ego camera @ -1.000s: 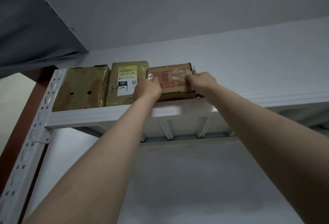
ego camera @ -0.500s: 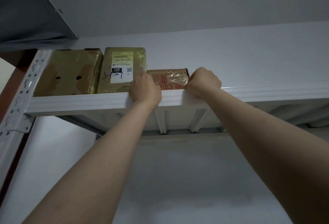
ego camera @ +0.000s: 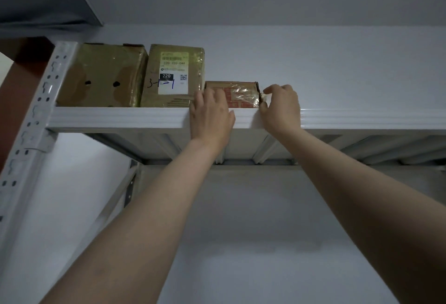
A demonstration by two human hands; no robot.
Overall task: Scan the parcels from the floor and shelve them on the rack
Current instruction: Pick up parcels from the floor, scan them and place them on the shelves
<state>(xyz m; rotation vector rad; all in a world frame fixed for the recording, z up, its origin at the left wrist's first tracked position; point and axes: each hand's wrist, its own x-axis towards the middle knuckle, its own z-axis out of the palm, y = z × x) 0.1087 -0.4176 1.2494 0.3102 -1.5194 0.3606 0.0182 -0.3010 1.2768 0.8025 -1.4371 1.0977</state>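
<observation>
Head view: the small parcel [ego camera: 241, 95] lies on the top shelf [ego camera: 120, 118] between both hands. The left hand [ego camera: 210, 115] rests flat on its left front, fingers straight. The right hand [ego camera: 281, 108] pinches its right end between curled forefinger and thumb. Left of the left hand stand a labelled parcel [ego camera: 173, 74] and a bigger box [ego camera: 101, 74].

A person's left hand [ego camera: 210, 115] presses flat against the front of a small red-printed parcel [ego camera: 241, 95] on the top shelf of a white rack [ego camera: 120, 118], while the right hand [ego camera: 281, 108] pinches its right edge. A taller labelled parcel [ego camera: 173, 74] (marked "220") stands just left of it, beside a wider taped parcel [ego camera: 101, 74].
</observation>
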